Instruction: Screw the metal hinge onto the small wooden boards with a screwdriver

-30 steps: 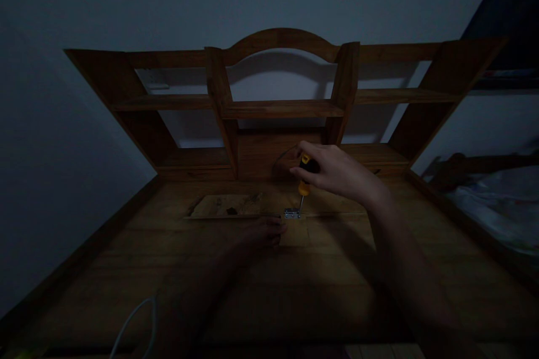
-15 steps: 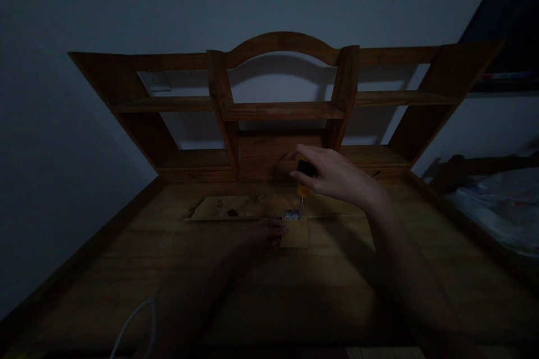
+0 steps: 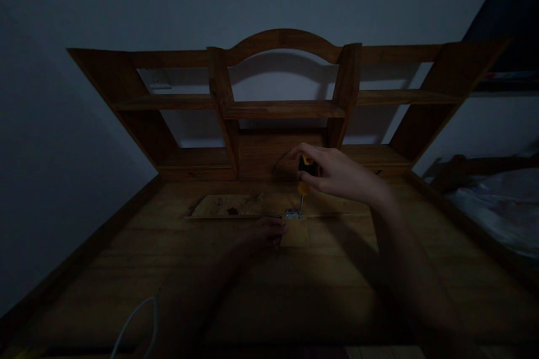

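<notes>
Gripping a screwdriver [image 3: 302, 188] with a yellow-and-black handle, the right hand [image 3: 330, 171] is closed around it in the head camera's dim view, fingers wrapped about the upper part. The tool stands nearly upright, a little tilted, its metal shaft reaching down to the right end of a small silver hinge [image 3: 291, 214]. That hinge lies near the middle of a wooden counter [image 3: 147, 258], along the far edge of a small pale wooden board [image 3: 297, 234]. The left hand [image 3: 266, 232] rests low at the board's left side, fingers partly curled and fingertips at its edge; deep shadow makes it impossible to tell how firmly they hold it. Beyond the left hand is a lighter, rough-edged patch of wood [image 3: 248, 205] with a dark spot. A wooden shelf unit [image 3: 283, 110] with an arched top rises behind, against a pale wall [image 3: 147, 0]. A white cable [image 3: 133, 314] loops at the lower left.
</notes>
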A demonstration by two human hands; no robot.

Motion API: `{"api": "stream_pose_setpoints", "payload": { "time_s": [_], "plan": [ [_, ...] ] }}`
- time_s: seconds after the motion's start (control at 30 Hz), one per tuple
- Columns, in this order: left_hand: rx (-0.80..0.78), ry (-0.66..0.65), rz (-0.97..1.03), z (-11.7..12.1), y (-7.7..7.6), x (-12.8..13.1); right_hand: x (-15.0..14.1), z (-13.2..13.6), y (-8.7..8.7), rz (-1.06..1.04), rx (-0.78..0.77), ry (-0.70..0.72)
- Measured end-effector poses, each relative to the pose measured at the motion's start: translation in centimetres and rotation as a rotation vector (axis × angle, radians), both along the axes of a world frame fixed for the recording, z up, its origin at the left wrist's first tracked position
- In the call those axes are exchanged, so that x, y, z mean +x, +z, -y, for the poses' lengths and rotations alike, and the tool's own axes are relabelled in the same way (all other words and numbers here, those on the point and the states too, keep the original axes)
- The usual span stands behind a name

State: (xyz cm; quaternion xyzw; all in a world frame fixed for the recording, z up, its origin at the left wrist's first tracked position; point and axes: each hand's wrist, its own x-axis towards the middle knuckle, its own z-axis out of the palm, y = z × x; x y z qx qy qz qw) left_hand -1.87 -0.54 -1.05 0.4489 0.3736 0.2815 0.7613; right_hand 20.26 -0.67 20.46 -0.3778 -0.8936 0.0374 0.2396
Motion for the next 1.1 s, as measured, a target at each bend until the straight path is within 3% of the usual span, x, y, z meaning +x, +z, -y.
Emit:
{"api": "stream_pose_setpoints", "payload": {
  "time_s": [0.23,0.43,0.57,0.8,1.1],
  "plan": [
    [0.014,-0.004,-0.033,0.1,0.2,0.0,-0.4,-0.1,-0.2,0.124,0.143,-0.244],
    [-0.044,0.053,-0.048,0.3,0.6,0.1,-0.5,0.3,0.1,0.110,0.133,-0.165],
    [0.004,-0.016,-0.005,0.0,0.0,0.0,-0.7,0.5,0.1,0.098,0.118,-0.127],
    [0.011,-0.008,-0.031,-0.1,-0.2,-0.1,-0.7,0.3,-0.2,0.188,0.204,-0.339],
    [0.001,0.003,-0.019,-0.1,-0.2,-0.1,0.3,-0.4,-0.3,0.029,0.052,-0.065]
  ]
}}
